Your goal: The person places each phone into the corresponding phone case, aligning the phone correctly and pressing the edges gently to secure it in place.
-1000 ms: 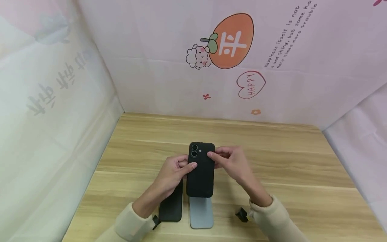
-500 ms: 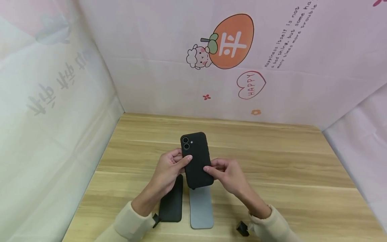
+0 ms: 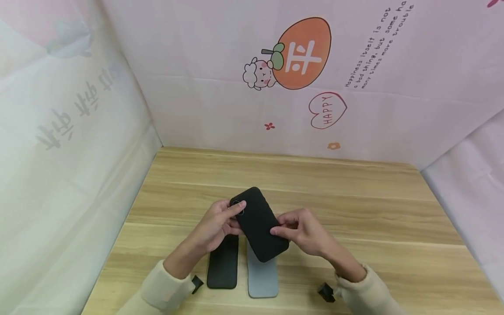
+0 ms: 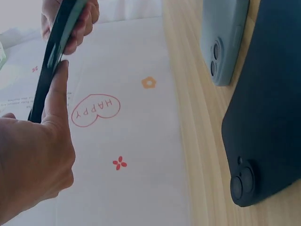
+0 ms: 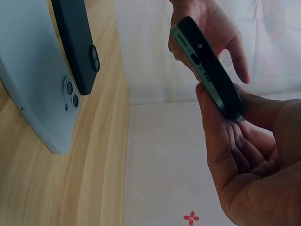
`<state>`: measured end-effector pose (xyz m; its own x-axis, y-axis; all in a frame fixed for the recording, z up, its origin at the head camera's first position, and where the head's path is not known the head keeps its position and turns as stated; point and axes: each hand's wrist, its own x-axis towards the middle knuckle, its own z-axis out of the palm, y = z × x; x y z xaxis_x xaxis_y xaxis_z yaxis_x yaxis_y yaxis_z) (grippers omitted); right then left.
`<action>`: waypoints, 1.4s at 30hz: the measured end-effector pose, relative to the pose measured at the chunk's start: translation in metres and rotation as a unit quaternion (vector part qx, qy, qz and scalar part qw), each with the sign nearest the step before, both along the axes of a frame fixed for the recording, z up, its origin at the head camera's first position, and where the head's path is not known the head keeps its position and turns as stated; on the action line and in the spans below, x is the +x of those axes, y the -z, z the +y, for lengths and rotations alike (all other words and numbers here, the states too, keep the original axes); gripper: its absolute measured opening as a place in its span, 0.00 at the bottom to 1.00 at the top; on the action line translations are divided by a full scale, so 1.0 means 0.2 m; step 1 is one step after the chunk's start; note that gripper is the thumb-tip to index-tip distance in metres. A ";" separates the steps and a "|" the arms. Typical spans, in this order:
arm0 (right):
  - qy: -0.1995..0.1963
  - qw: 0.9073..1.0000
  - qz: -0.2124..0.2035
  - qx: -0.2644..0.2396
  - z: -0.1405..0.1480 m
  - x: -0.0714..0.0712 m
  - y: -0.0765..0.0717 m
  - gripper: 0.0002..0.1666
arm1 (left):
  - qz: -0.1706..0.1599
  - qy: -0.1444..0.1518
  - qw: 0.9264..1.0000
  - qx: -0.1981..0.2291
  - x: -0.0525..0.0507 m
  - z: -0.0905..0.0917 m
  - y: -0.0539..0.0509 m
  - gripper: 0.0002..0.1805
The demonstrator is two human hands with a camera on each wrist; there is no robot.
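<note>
A black-cased smartphone [image 3: 257, 223] is held above the table with its back toward the head camera, tilted so its camera end points up and left. My left hand [image 3: 215, 223] grips that end, the thumb partly covering the lenses. My right hand [image 3: 305, 232] pinches the opposite long edge near the lower end. In the right wrist view, the phone's bottom edge [image 5: 204, 70] shows a charging port and a greenish side. Beneath lie a black phone [image 3: 222, 267] and a pale blue-grey phone [image 3: 263, 278], side by side, each with two lenses in the wrist views.
The wood-grain table [image 3: 374, 210] extends to both sides. A printed white cloth [image 3: 204, 87] rises behind it, with more cloth at left and right. Small black devices [image 3: 326, 292] sit at both sleeve cuffs.
The held phone has gone from upright to slanted, its camera end swinging left and its lower end right. My right hand has slid down its edge; my left thumb has come over the lenses.
</note>
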<state>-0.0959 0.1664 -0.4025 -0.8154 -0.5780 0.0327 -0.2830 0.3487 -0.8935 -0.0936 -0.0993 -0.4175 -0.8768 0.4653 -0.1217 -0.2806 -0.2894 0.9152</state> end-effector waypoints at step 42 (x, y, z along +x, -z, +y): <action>0.182 0.966 -0.141 -0.119 0.07 -0.09 0.03 0.16 | -0.041 -0.107 0.992 0.046 0.06 0.07 0.04 0.25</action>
<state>-0.1130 0.1794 -0.4092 -0.9590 -0.2551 -0.1235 0.0858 0.1537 -0.9844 -0.0820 -0.0855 -0.4249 -0.9453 0.2825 -0.1628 -0.2767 -0.4308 0.8590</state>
